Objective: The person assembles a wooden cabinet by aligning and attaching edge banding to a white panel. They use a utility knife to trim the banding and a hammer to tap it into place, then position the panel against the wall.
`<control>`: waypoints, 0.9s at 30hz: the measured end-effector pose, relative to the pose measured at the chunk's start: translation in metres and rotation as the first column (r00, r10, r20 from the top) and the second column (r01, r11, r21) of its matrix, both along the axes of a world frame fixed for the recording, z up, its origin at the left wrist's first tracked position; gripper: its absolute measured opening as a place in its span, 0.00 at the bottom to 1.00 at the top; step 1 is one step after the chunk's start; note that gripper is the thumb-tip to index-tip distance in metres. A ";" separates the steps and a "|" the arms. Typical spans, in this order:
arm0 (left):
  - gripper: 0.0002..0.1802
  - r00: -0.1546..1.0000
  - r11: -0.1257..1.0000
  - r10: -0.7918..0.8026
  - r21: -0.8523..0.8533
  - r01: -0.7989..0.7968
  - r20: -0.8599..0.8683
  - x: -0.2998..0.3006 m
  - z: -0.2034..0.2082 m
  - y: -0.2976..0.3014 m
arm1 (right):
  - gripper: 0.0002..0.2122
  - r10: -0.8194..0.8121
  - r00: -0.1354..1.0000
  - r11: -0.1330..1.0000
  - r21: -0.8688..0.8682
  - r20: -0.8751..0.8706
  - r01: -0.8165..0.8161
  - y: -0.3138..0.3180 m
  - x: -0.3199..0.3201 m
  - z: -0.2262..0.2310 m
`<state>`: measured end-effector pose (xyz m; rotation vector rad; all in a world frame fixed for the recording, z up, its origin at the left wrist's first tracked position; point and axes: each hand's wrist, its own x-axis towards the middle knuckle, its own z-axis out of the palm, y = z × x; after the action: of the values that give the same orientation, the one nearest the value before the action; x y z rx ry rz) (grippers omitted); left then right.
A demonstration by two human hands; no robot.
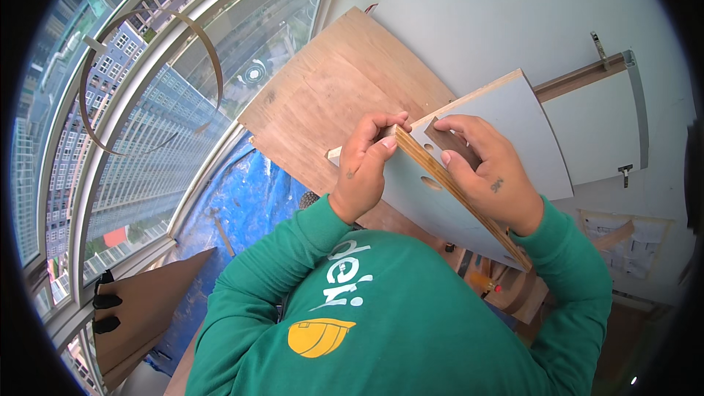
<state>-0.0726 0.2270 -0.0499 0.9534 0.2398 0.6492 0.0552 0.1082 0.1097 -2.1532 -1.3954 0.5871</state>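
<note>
A pale grey-faced plywood panel (411,202) stands tilted in front of me, its layered edge (462,192) turned up toward me. Below that edge an oval hole (431,183) shows in its face. My left hand (361,169) grips the panel's upper corner, thumb on the near side and fingers over the far side. In my right hand (499,172) a small flat brown block (453,143) is pinched between thumb and fingers, close beside the edge. Whether the block touches the panel, I cannot tell.
Behind lie a large bare plywood sheet (345,81) and another grey panel (506,117). A white panel (598,128) leans at the wall on the right. Blue sheeting (235,191) covers the floor by the windows. A thin strip loop (215,55) hangs at the left, above a brown board (147,308).
</note>
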 end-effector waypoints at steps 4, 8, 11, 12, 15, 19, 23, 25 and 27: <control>0.26 0.994 0.998 -0.053 0.027 0.051 0.096 -0.003 -0.009 0.004 | 0.16 0.014 1.000 1.000 0.004 0.004 -0.014 0.008 -0.002 -0.006; 0.27 0.993 0.999 -0.047 0.032 0.044 0.108 -0.005 -0.013 0.003 | 0.16 0.036 0.998 0.999 0.033 0.058 -0.038 0.015 -0.003 -0.009; 0.27 0.994 0.998 -0.039 0.059 0.033 0.104 -0.005 -0.014 0.002 | 0.18 -0.019 0.999 1.000 -0.019 0.028 0.020 0.022 -0.003 -0.009; 0.28 0.994 0.997 -0.031 0.070 0.024 0.105 -0.004 -0.014 0.002 | 0.19 -0.062 0.998 0.996 -0.064 0.016 0.063 0.024 -0.003 -0.009; 0.27 0.995 0.997 -0.008 0.082 0.000 0.098 -0.003 -0.015 0.000 | 0.21 -0.134 0.984 0.987 -0.108 -0.121 0.121 0.032 -0.002 -0.010; 0.27 0.995 0.995 -0.004 0.096 -0.005 0.097 -0.004 -0.017 0.000 | 0.22 -0.167 0.975 0.977 -0.159 -0.147 0.144 0.040 -0.001 -0.012; 0.25 0.995 0.993 0.008 0.114 -0.020 0.103 -0.004 -0.017 0.000 | 0.23 -0.166 0.972 0.980 -0.141 -0.166 0.143 0.043 0.000 -0.013; 0.25 0.995 0.991 0.017 0.128 -0.030 0.099 -0.004 -0.018 0.000 | 0.24 -0.169 0.974 0.978 -0.151 -0.154 0.146 0.043 0.001 -0.012; 0.24 0.996 0.989 0.024 0.140 -0.037 0.087 -0.003 -0.019 0.000 | 0.24 -0.150 0.977 0.982 -0.134 -0.152 0.130 0.043 0.002 -0.012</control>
<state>-0.0759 0.2268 -0.0687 1.0572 0.1337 0.7410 0.0571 0.1513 0.0976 -2.2238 -1.1373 0.7922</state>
